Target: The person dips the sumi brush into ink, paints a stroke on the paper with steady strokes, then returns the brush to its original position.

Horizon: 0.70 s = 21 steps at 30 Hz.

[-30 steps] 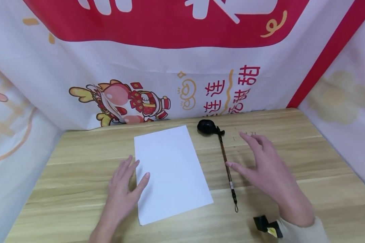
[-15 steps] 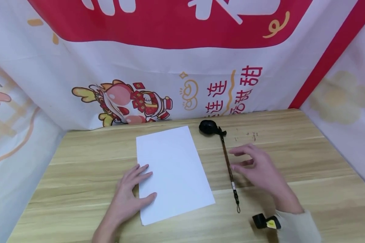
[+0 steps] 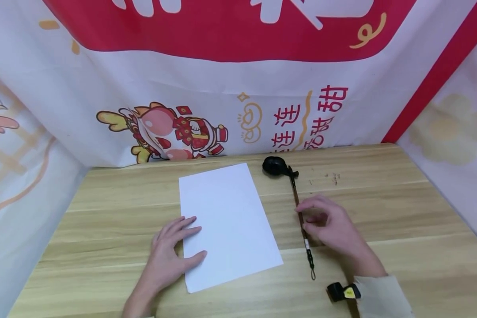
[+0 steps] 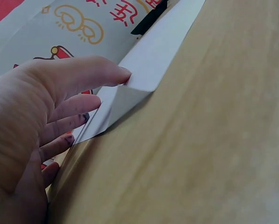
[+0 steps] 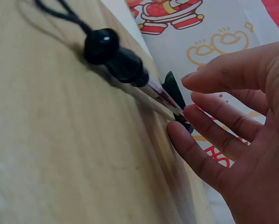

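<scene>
Left hand (image 3: 168,256) flat, fingers straight, pressing white paper sheet (image 3: 228,223) onto desk (image 3: 381,198). Right hand (image 3: 334,227) — fingers loosely curved, tips touching calligraphy brush (image 3: 302,223), no grip — brush lies right of sheet.

Right hand (image 3: 334,225) covers part of the brush (image 3: 302,223) shaft in the head view; finger contact with it is unclear. Right wrist view: brush tip hidden behind fingers (image 5: 209,116), near end blurred. Left wrist view: left hand (image 4: 32,140) cut by frame edge, paper (image 4: 148,70) cropped at top. Ink dish (image 3: 273,165) contents too dark to tell.
</scene>
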Each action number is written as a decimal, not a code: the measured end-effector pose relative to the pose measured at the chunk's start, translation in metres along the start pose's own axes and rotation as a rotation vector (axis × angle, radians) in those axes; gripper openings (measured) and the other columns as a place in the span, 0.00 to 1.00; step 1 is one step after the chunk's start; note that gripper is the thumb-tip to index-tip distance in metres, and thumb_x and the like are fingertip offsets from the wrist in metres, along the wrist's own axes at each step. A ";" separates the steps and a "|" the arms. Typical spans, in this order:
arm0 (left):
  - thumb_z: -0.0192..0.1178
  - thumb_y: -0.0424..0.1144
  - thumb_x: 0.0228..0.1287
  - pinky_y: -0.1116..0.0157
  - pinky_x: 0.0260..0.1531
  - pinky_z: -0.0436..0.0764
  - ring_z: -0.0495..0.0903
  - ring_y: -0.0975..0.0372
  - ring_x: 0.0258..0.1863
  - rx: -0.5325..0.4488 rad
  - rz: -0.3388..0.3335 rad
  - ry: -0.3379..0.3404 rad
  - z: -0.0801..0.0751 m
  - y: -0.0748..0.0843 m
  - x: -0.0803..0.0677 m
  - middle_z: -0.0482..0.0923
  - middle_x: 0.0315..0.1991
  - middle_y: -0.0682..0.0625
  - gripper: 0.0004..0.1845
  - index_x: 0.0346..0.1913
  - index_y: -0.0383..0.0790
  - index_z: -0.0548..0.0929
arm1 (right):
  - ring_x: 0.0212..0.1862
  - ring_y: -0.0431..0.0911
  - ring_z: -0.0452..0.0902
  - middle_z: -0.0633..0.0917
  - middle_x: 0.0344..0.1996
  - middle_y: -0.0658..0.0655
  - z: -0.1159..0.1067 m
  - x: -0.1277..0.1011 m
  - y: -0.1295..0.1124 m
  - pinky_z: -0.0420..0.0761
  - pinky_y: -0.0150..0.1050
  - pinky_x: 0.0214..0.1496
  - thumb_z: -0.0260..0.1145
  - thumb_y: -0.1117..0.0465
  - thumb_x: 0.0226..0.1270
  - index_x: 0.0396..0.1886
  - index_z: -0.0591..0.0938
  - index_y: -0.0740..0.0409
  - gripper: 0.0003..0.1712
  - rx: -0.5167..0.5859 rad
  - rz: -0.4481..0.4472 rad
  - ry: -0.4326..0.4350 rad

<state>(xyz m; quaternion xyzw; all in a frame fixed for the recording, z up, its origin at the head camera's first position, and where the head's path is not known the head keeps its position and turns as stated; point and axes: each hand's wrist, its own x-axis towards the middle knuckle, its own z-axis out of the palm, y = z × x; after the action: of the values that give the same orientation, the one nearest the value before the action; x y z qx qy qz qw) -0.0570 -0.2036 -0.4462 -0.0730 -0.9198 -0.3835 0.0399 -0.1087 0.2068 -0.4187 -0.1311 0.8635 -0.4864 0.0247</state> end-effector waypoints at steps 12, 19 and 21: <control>0.84 0.48 0.53 0.30 0.76 0.50 0.65 0.46 0.81 0.010 0.008 0.007 0.002 -0.002 0.000 0.77 0.76 0.52 0.31 0.62 0.50 0.89 | 0.56 0.52 0.85 0.86 0.61 0.55 0.007 0.001 0.002 0.89 0.49 0.58 0.77 0.75 0.55 0.51 0.90 0.52 0.24 -0.126 -0.069 0.037; 0.84 0.48 0.53 0.29 0.75 0.50 0.66 0.46 0.80 0.025 0.014 0.013 0.004 -0.002 0.000 0.77 0.76 0.52 0.31 0.62 0.51 0.89 | 0.64 0.48 0.81 0.87 0.61 0.48 0.008 0.000 0.003 0.84 0.48 0.65 0.77 0.73 0.51 0.49 0.91 0.47 0.26 -0.156 -0.082 0.019; 0.84 0.48 0.53 0.29 0.75 0.51 0.66 0.46 0.80 0.028 0.016 0.016 0.004 -0.001 0.001 0.77 0.77 0.52 0.31 0.62 0.52 0.89 | 0.64 0.49 0.81 0.88 0.60 0.47 0.008 0.001 0.002 0.83 0.51 0.66 0.77 0.74 0.51 0.48 0.92 0.46 0.26 -0.161 -0.086 0.018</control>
<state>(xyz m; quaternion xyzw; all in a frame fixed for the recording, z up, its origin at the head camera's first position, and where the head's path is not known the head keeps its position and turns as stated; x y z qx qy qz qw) -0.0580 -0.2013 -0.4499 -0.0765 -0.9242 -0.3708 0.0511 -0.1090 0.2008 -0.4251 -0.1650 0.8936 -0.4173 -0.0147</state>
